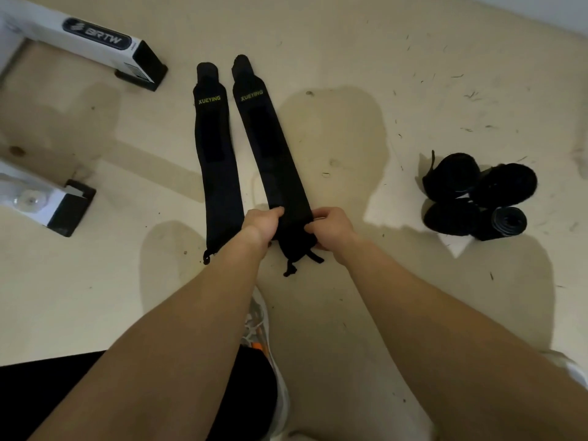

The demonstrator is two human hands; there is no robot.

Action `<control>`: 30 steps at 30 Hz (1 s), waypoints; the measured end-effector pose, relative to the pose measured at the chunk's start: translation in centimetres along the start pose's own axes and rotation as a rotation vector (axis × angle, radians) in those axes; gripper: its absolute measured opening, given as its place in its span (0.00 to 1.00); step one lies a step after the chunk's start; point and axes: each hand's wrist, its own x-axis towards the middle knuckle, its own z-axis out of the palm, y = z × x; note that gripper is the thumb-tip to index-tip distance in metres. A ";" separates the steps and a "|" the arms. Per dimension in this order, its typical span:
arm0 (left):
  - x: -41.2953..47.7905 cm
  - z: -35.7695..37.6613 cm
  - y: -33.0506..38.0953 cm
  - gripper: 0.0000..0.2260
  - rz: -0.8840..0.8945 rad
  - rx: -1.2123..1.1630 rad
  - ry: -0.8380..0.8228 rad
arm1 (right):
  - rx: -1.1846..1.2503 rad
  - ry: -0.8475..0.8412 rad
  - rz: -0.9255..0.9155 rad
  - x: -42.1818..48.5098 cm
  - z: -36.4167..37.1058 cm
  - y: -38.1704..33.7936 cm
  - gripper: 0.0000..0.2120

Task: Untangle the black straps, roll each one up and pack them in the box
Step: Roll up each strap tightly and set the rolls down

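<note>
Floor: pale beige hard floor (79, 297), scuffed, with dull stains and soft shadows; dark flecks are thickest toward the right.
Far left: white cardboard box with black flap ends (95, 36), printed "BRTW", standing open on the floor; its inside is cut off by the frame edge.
Left of centre: long flat black fabric strap with yellow-green "XUEYING" lettering (216, 160), laid out straight and away from the person, with its cord end nearest them.
Left hand (262, 222): fingers curled, pinching the near left edge of the second strap.
Centre: second flat black lettered strap (270, 148), just beside the first, unrolled on the floor with loose cords trailing from its near end.
Right hand (327, 226): fingers curled, pinching the near right edge of the same strap.
Below the hands: grey-white shoe with an orange patch (257, 326).
Right: four rolled black straps (451, 176) clustered together and touching, well apart from the box.
Top right: strip of white wall (560, 14) meeting the floor.
</note>
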 end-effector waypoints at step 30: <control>-25.5 -7.3 15.7 0.16 0.358 -0.379 -0.523 | 0.491 -0.061 -0.439 -23.1 -15.1 -14.4 0.11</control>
